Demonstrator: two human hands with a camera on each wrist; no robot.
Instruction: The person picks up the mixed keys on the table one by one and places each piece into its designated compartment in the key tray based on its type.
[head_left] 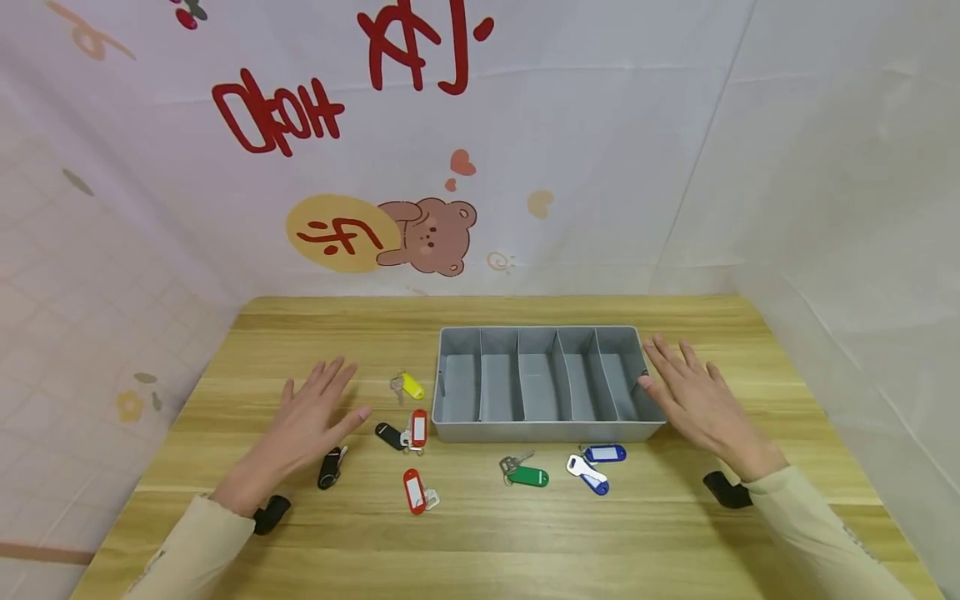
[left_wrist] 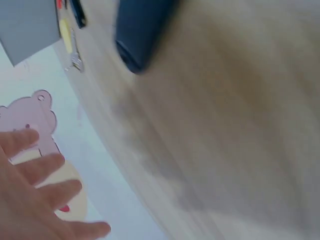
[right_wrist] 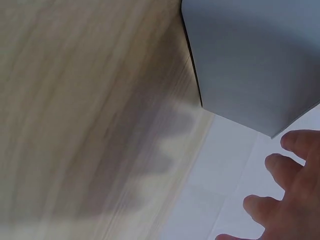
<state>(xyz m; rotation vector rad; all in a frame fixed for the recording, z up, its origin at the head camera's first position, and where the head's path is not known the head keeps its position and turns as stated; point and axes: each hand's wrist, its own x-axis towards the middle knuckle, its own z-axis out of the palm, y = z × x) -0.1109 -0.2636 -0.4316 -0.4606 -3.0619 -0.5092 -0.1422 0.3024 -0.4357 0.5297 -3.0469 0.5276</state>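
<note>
My left hand hovers over the left of the table, palm down with fingers spread, holding nothing. Close by its thumb lie a black key tag and a red key tag with keys; another black key tag sits just below the hand. My right hand, also spread and holding nothing, is at the right end of a grey divided box, its thumb overlapping the corner in the head view. In the right wrist view, the fingers appear beside the box's wall. The compartments hold nothing visible.
A yellow key tag lies left of the box. In front are a second red key tag, a green one and two blue ones, with keys. A printed cloth wall stands behind the wooden table.
</note>
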